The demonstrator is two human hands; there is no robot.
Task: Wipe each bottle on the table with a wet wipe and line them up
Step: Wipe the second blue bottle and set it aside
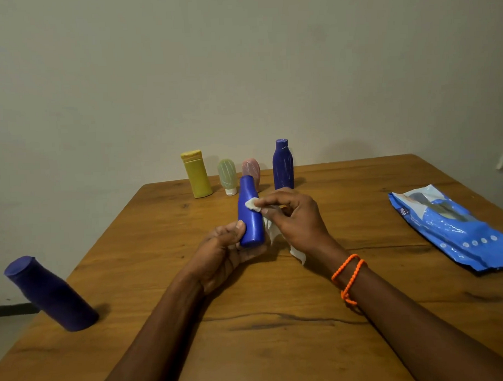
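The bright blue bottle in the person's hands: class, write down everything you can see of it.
The bright blue bottle looks like smooth, glossy plastic, with a narrower rounded top and a wider body. It is held nearly upright above the wooden table, leaning slightly. The left hand grips its lower end; the right hand presses a white wet wipe against its upper side. No label shows.

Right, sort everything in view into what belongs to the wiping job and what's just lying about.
Part of the job:
blue bottle in left hand
wet wipe in right hand
yellow bottle
green bottle
pink bottle
dark blue bottle
purple bottle
wipes pack

Lying about:
orange wristbands, worn
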